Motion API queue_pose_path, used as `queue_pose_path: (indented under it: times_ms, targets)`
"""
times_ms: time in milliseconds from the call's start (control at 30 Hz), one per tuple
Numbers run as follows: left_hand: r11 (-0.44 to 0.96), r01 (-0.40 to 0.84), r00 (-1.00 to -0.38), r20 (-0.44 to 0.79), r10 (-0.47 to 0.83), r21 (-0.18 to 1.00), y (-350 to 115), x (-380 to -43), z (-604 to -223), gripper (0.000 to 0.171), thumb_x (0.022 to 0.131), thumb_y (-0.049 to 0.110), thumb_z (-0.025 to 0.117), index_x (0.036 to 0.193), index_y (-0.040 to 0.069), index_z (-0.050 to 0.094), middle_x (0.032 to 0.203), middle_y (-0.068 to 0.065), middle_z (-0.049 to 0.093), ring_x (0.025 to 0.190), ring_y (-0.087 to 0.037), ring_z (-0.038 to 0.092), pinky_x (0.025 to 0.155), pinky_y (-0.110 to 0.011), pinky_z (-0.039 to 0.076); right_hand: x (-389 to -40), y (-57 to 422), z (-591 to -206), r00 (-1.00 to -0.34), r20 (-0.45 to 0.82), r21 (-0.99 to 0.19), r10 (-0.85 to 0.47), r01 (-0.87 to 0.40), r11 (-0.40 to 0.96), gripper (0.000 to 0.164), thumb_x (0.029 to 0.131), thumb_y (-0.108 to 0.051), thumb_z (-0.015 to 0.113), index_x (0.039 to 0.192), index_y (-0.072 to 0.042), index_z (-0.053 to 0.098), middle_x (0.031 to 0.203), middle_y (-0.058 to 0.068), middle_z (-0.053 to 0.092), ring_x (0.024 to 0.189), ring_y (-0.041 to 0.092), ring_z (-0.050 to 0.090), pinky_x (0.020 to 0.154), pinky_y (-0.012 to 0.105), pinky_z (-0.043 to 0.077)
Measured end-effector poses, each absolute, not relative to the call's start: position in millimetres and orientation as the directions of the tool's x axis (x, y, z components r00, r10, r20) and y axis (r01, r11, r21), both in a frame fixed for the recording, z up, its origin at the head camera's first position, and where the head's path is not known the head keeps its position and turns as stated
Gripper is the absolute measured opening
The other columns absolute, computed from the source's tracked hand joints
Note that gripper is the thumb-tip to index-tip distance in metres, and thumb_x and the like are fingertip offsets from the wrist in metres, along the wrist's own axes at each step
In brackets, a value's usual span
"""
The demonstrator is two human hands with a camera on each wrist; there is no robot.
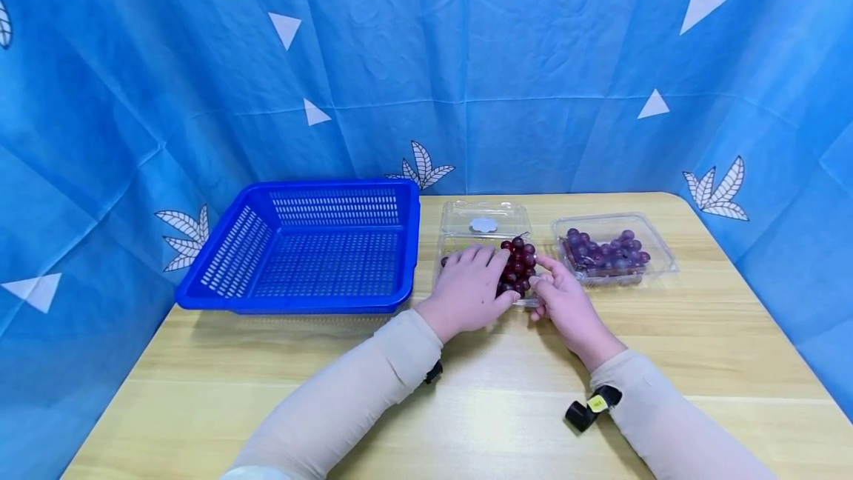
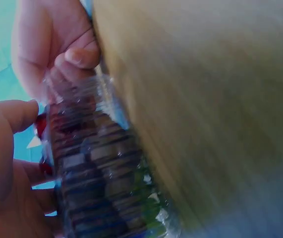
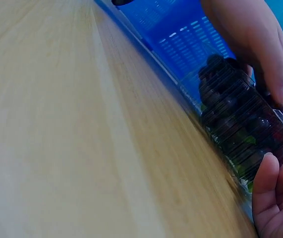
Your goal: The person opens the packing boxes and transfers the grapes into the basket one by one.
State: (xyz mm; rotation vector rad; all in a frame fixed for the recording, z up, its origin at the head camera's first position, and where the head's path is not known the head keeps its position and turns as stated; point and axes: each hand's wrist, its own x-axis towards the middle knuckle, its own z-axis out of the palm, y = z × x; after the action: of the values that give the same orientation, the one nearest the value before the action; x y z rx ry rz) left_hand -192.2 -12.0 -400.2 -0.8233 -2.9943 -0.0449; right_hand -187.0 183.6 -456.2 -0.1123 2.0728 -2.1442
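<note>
A clear plastic clamshell box stands on the table with its lid folded back, holding a bunch of dark red grapes. My left hand lies over the grapes from the left, fingers spread and fairly straight. At the box's right end, my right hand grips the corner with thumb and curled fingers, its index finger against the grapes. In the left wrist view, the ribbed box wall hides part of the fruit. The right wrist view shows the left hand reaching over the rim.
A blue slotted plastic basket stands to the left, with no contents visible. To the right sits a second clear box of dark grapes. A blue patterned curtain hangs behind the wooden table.
</note>
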Motion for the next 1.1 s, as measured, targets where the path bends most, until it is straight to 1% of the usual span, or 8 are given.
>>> queue_pose_path:
  times_ms: [133, 333, 433, 567, 700, 800, 967, 1100]
  targets:
    - [0.866, 0.499, -0.866, 0.035, 0.499, -0.007, -5.1, -191.8, -403.4, 0.077, 0.101, 0.064, 0.040, 0.159, 0.015, 0.030, 0.155, -0.008, 0.043, 0.143, -0.031, 0.036, 0.115, -0.054, 0.030, -187.7, 184.2, -457.0, -0.984, -0.043, -0.999, -0.170, 0.047, -0.015, 0.058, 0.104, -0.006, 0.048, 0.157, 0.000, 0.024, 0.087, 0.008, 0.053, 0.057, 0.010, 0.049, 0.057, 0.028, 0.056]
    - [0.873, 0.487, -0.871, 0.073, 0.486, -0.004, 6.6, -193.5, -406.3, 0.073, 0.101, 0.062, 0.043, 0.155, 0.014, 0.036, 0.144, -0.010, 0.051, 0.135, -0.032, 0.043, 0.111, -0.054, 0.034, -188.3, 185.9, -457.6, -0.985, -0.034, -0.999, -0.169, 0.034, 0.003, 0.057, 0.104, -0.005, 0.046, 0.156, 0.001, 0.023, 0.085, 0.006, 0.052, 0.057, 0.010, 0.050, 0.058, 0.030, 0.057]
    - [0.883, 0.469, -0.880, 0.083, 0.467, 0.007, 13.0, -194.5, -405.3, 0.071, 0.100, 0.060, 0.045, 0.154, 0.014, 0.037, 0.144, -0.010, 0.052, 0.133, -0.031, 0.046, 0.110, -0.055, 0.035, -187.2, 186.3, -457.7, -0.982, -0.036, -0.999, -0.183, 0.035, 0.008, 0.059, 0.104, -0.005, 0.046, 0.157, 0.000, 0.021, 0.087, 0.006, 0.054, 0.058, 0.010, 0.050, 0.059, 0.031, 0.057]
    - [0.892, 0.453, -0.891, 0.058, 0.451, 0.011, 19.2, -197.8, -402.7, 0.076, 0.100, 0.060, 0.046, 0.157, 0.012, 0.034, 0.147, -0.011, 0.051, 0.133, -0.031, 0.048, 0.109, -0.058, 0.035, -186.2, 186.9, -458.4, -0.980, -0.036, -0.999, -0.198, 0.034, 0.012, 0.060, 0.104, -0.005, 0.046, 0.158, 0.000, 0.021, 0.090, 0.007, 0.057, 0.059, 0.010, 0.051, 0.060, 0.031, 0.058]
    - [0.896, 0.443, -0.896, -0.002, 0.443, -0.001, 21.4, -204.4, -396.9, 0.086, 0.097, 0.067, 0.046, 0.160, 0.012, 0.029, 0.149, -0.010, 0.051, 0.134, -0.030, 0.047, 0.108, -0.058, 0.034, -186.7, 187.9, -458.6, -0.979, -0.028, -1.000, -0.200, 0.029, 0.001, 0.058, 0.104, -0.004, 0.045, 0.157, 0.000, 0.023, 0.097, 0.009, 0.060, 0.059, 0.011, 0.052, 0.059, 0.032, 0.058]
    - [0.897, 0.442, -0.896, -0.040, 0.442, 0.009, 21.7, -210.7, -390.9, 0.093, 0.092, 0.071, 0.050, 0.160, 0.012, 0.028, 0.150, -0.007, 0.051, 0.135, -0.030, 0.046, 0.109, -0.057, 0.033, -187.2, 188.2, -458.1, -0.981, -0.025, -1.000, -0.195, 0.025, 0.002, 0.057, 0.104, -0.004, 0.046, 0.156, 0.000, 0.024, 0.101, 0.010, 0.060, 0.059, 0.011, 0.052, 0.059, 0.032, 0.058]
    - [0.891, 0.452, -0.888, -0.078, 0.454, 0.037, 22.0, -220.5, -387.2, 0.096, 0.086, 0.064, 0.063, 0.159, 0.012, 0.030, 0.150, -0.006, 0.051, 0.134, -0.032, 0.046, 0.109, -0.053, 0.035, -186.0, 186.6, -456.8, -0.979, -0.037, -0.999, -0.203, 0.034, 0.019, 0.057, 0.104, -0.006, 0.048, 0.156, -0.001, 0.025, 0.092, 0.009, 0.057, 0.060, 0.011, 0.050, 0.061, 0.033, 0.058]
    - [0.885, 0.465, -0.881, -0.079, 0.466, 0.038, 24.2, -226.4, -387.2, 0.097, 0.084, 0.062, 0.067, 0.159, 0.014, 0.029, 0.144, -0.006, 0.055, 0.129, -0.033, 0.051, 0.108, -0.053, 0.037, -186.6, 185.9, -456.5, -0.977, -0.032, -0.999, -0.210, 0.028, 0.025, 0.057, 0.104, -0.006, 0.048, 0.156, -0.001, 0.025, 0.088, 0.008, 0.057, 0.059, 0.011, 0.051, 0.061, 0.034, 0.058]
